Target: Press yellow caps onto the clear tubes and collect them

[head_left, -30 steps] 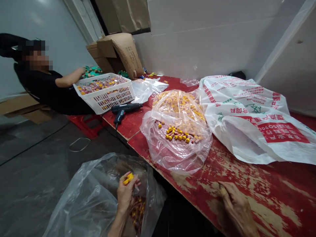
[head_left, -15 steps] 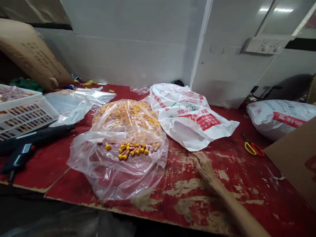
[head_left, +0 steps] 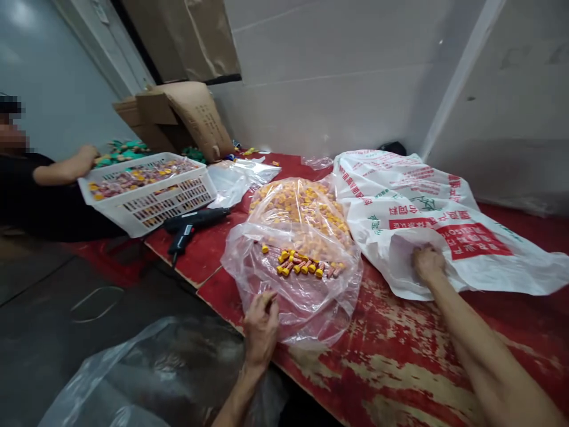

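Note:
My left hand [head_left: 261, 325] is at the near edge of a clear plastic bag [head_left: 284, 317], its fingers loosely curled with a gap at the thumb. I make out nothing held in it. Many small pieces with yellow ends [head_left: 306, 204] fill the back of the bag, and several lie loose near its mouth. My right hand [head_left: 429, 264] reaches into the mouth of a white sack with red and green print [head_left: 475, 237]. Its fingertips are hidden there, so I cannot tell whether they grip anything.
A white basket of wrapped pieces [head_left: 164, 201] stands at the left, with a black heat gun [head_left: 189, 225] beside it. A co-worker's arm [head_left: 66, 169] reaches behind the basket. Cardboard [head_left: 198, 115] leans at the back. Clear plastic sheeting [head_left: 146, 367] hangs below the red table edge [head_left: 249, 332].
My view has swung left, bringing the co-worker and the whole basket into sight. My left hand has come in at the plastic bag. My right hand has gone from the sack's edge into its mouth.

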Available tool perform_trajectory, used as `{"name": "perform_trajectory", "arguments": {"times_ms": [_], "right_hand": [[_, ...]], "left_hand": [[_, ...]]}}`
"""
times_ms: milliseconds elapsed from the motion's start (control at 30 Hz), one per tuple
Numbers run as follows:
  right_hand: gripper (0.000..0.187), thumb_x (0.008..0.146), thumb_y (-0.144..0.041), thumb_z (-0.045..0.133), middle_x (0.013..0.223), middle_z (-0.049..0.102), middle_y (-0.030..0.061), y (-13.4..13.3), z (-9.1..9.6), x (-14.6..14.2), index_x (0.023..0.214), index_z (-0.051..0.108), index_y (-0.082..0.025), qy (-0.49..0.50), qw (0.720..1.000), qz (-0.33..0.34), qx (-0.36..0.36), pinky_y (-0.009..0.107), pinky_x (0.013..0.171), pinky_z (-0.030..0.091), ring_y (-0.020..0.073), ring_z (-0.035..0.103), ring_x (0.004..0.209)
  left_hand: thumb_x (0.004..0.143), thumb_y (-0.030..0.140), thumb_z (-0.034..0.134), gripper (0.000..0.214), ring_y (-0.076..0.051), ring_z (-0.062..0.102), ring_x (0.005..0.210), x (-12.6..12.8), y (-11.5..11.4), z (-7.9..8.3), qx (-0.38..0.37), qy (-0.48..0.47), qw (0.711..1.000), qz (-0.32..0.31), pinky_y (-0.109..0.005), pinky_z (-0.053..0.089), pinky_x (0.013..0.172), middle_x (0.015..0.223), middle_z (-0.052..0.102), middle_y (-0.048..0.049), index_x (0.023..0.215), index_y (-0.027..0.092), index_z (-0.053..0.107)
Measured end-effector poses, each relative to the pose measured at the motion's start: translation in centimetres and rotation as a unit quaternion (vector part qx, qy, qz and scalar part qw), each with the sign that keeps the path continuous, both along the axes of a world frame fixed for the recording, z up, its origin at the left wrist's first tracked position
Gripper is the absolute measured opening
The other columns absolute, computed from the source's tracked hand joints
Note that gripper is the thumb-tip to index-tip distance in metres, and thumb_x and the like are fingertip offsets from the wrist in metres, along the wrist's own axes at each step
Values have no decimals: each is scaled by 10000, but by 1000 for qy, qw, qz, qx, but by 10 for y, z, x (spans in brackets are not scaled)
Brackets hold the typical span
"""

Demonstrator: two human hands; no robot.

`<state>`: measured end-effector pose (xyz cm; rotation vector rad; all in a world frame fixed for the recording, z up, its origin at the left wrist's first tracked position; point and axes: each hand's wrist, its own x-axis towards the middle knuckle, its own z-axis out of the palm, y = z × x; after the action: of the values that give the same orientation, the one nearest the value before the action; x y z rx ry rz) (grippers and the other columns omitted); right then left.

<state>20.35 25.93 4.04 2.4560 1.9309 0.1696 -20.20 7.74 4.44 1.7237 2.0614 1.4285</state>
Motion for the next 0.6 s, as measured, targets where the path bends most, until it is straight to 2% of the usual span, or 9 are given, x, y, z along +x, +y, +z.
{"name": "perform_trajectory", "arguments": {"times_ms": [133, 200, 267, 367, 467, 500, 533, 567, 600], "right_hand": [[385, 835, -44, 382, 1041, 556, 355, -1, -3, 6, 1164, 536, 85, 16, 999, -40, 3, 437, 697, 459, 396, 603, 961], [366, 814, -91, 458, 1004, 592, 312, -6, -3, 9, 1137, 558, 47, 35, 999, -35, -4, 422, 700, 456, 387, 607, 953], [269, 775, -139, 530, 952, 632, 238, -14, -2, 11, 1004, 626, -35, 64, 998, -13, -16, 386, 713, 451, 349, 613, 935], [141, 747, -193, 555, 906, 650, 152, -32, 1, 15, 845, 630, -125, 119, 993, 18, -9, 337, 722, 439, 279, 612, 899], [242, 777, -286, 520, 911, 634, 102, -60, 7, 11, 968, 576, -148, 176, 983, 22, 40, 316, 709, 445, 231, 604, 840], [309, 790, -330, 508, 915, 626, 87, -74, 8, 7, 1040, 542, -151, 234, 970, 21, 71, 308, 682, 454, 211, 604, 785], [380, 795, -377, 506, 915, 618, 70, -89, 10, 0, 1106, 505, -159, 322, 941, 23, 103, 300, 648, 462, 190, 600, 715], [438, 793, -419, 517, 908, 613, 53, -105, 11, -9, 1151, 474, -169, 431, 892, 24, 135, 291, 611, 466, 168, 589, 644], [486, 777, -448, 550, 893, 611, 35, -122, 12, -20, 1177, 457, -188, 557, 815, 34, 154, 285, 582, 467, 149, 574, 582]], "left_hand": [[841, 149, 419, 233, -219, 603, 893, 0, 49, -4, -75, 87, 993, 0, -332, 471, 806, 960, 622, -99, 971, 169, 612], [827, 155, 466, 195, -238, 590, 915, 0, 69, -7, -93, 95, 991, -9, -342, 459, 812, 973, 609, -107, 945, 169, 621], [798, 162, 529, 145, -251, 581, 917, 1, 82, -11, -107, 98, 989, -17, -345, 453, 793, 989, 596, -114, 900, 171, 631], [761, 141, 570, 145, -262, 568, 948, 2, 89, -16, -108, 88, 990, -23, -351, 444, 799, 1030, 581, -123, 890, 170, 631], [761, 158, 568, 126, -268, 568, 955, 2, 81, -16, -93, 56, 994, -27, -371, 437, 834, 984, 596, -119, 876, 165, 621], [769, 177, 562, 116, -264, 575, 934, 3, 74, -16, -87, 39, 995, -28, -375, 440, 833, 953, 605, -113, 871, 163, 615], [781, 200, 551, 118, -253, 584, 906, 6, 66, -15, -83, 22, 996, -31, -371, 449, 823, 926, 613, -104, 877, 161, 609], [797, 225, 536, 133, -236, 595, 875, 10, 56, -13, -80, 7, 996, -37, -357, 462, 804, 907, 623, -91, 893, 161, 603], [812, 251, 522, 157, -215, 605, 847, 17, 46, -11, -79, -16, 995, -52, -335, 477, 777, 902, 635, -78, 917, 164, 598]]}}
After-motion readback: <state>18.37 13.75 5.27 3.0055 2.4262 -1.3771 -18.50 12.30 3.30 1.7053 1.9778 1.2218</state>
